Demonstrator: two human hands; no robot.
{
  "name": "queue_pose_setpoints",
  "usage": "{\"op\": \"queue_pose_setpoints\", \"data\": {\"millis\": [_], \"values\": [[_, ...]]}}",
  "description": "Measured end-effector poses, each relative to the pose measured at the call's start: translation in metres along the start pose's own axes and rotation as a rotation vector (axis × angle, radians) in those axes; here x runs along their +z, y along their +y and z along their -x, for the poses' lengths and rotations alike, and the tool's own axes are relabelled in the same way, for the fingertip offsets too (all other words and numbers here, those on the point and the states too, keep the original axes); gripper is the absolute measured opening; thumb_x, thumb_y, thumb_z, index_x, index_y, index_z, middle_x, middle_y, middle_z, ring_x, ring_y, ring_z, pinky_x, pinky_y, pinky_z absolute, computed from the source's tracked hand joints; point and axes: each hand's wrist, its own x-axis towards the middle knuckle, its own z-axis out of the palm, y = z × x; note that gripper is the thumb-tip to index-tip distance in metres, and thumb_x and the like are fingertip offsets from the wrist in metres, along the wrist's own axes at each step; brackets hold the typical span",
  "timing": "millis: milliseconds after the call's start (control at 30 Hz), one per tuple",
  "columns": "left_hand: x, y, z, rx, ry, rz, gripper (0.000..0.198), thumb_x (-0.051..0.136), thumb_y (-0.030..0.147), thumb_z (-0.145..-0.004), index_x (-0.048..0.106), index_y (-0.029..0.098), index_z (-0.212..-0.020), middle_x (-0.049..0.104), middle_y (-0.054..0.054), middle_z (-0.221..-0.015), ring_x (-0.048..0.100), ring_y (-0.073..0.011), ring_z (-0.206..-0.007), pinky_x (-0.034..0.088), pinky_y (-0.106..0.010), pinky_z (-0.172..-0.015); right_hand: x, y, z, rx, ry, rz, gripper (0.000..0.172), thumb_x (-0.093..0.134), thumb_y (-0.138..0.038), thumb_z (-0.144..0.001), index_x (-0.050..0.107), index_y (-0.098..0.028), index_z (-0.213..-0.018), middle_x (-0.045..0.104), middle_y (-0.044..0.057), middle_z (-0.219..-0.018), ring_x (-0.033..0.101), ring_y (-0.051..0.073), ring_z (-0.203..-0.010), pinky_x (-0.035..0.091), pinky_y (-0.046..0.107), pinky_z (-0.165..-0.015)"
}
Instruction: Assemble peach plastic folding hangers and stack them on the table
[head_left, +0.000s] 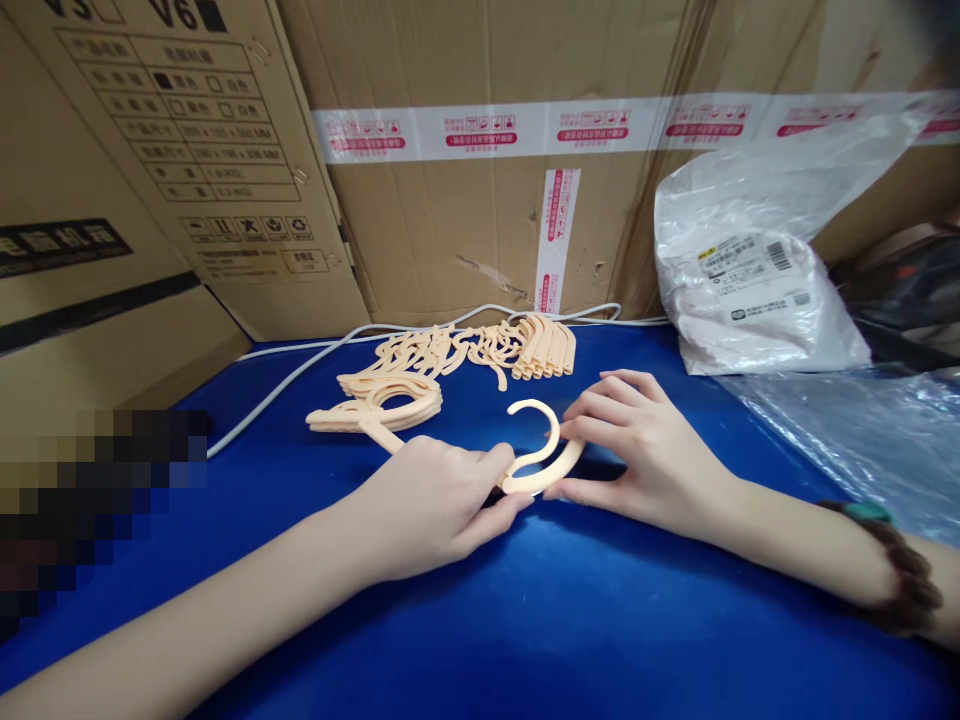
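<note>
A cream plastic folding hanger [546, 470] is held low over the blue surface, its hook curling up between my hands. My left hand [450, 495] is closed around the hanger near the hook's base, and one arm of it sticks out past the knuckles to the upper left. My right hand [637, 445] pinches the other, curved arm between thumb and fingers. Just beyond my left hand lies a stack of cream hangers [405, 402]. Farther back are a heap of loose hook pieces [427, 350] and a row of curved arm pieces [551, 345].
Large cardboard boxes [465, 230] stand along the back and left. A white cable [292, 385] runs across the rear of the blue table [570, 620]. At the right, a clear plastic bag [757, 290] with a label stands beside plastic film [862, 430].
</note>
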Motion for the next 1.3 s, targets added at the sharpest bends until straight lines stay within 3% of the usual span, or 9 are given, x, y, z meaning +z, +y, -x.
{"op": "queue_pose_setpoints", "data": {"millis": [233,733,1300], "values": [[0.0029,-0.0012,-0.0008,0.030,-0.002,-0.061,0.028,0.035,0.038,-0.096,0.044,0.020,-0.077,0.061,0.001,-0.062,0.059,-0.0175,-0.053,0.017,-0.027,-0.047,0.0002,-0.0001,0.0001,0.012,-0.057,0.004,0.043,0.062,-0.060,-0.079,0.062,-0.017,-0.083,0.065,0.004,-0.091,0.057,0.020,-0.090,0.029,0.043,-0.098],[0.0010,0.0009,-0.0011,0.032,-0.019,-0.053,0.024,0.039,0.035,-0.091,0.043,0.020,-0.073,0.059,0.001,-0.058,0.059,-0.0174,-0.051,0.019,-0.027,-0.047,0.0028,0.0015,0.0007,-0.006,-0.085,-0.031,0.044,0.059,-0.062,-0.080,0.060,-0.019,-0.086,0.063,0.006,-0.102,0.056,0.022,-0.099,0.023,0.047,-0.106],[0.0037,0.0014,0.0007,0.066,0.026,-0.035,0.024,0.039,0.033,-0.091,0.046,0.020,-0.072,0.059,0.001,-0.057,0.057,-0.0159,-0.049,0.018,-0.026,-0.046,0.0027,0.0011,0.0001,0.019,-0.092,-0.034,0.051,0.060,-0.065,-0.077,0.060,-0.020,-0.103,0.063,0.006,-0.105,0.055,0.023,-0.104,0.023,0.047,-0.105]]}}
